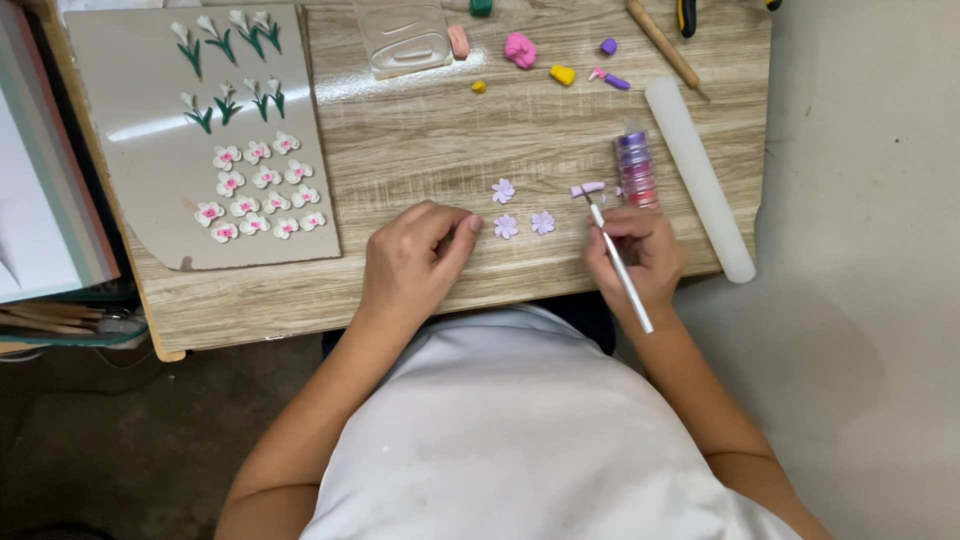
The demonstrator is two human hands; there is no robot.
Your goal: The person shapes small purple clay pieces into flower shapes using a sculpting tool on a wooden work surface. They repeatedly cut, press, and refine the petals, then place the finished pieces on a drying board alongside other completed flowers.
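1. Head view, the work itself: three small lilac clay flowers point(522, 210) lie on the wooden table point(440, 150), in the gap between your two hands. One sits higher, two sit side by side below it, all apart from each other.

2. Your right hand point(640, 258) is closed in a pen grip on a thin white tool point(620, 263). Its long axis runs from lower right, past your wrist, up and left to a tip just right of the flowers. That tip ends just below a small lilac clay roll point(587, 188); you cannot tell whether they touch.

3. Your left hand point(412, 262) is loosely curled and holds nothing, thumb pointing at the lower-left flower, just beside it. Both hands are near the flowers; the tool tip is the closer working point.

4. Just right of the tool tip stands a stack of small pigment jars point(636, 168), and beyond it lies a long white roller point(700, 180), angled down to the right. These crowd the right side.

5. To the left, well apart, a grey board point(130, 110) carries finished white-and-pink flowers point(260, 190) and green-stemmed buds point(228, 60). Bits of coloured clay point(520, 50) lie along the far edge.
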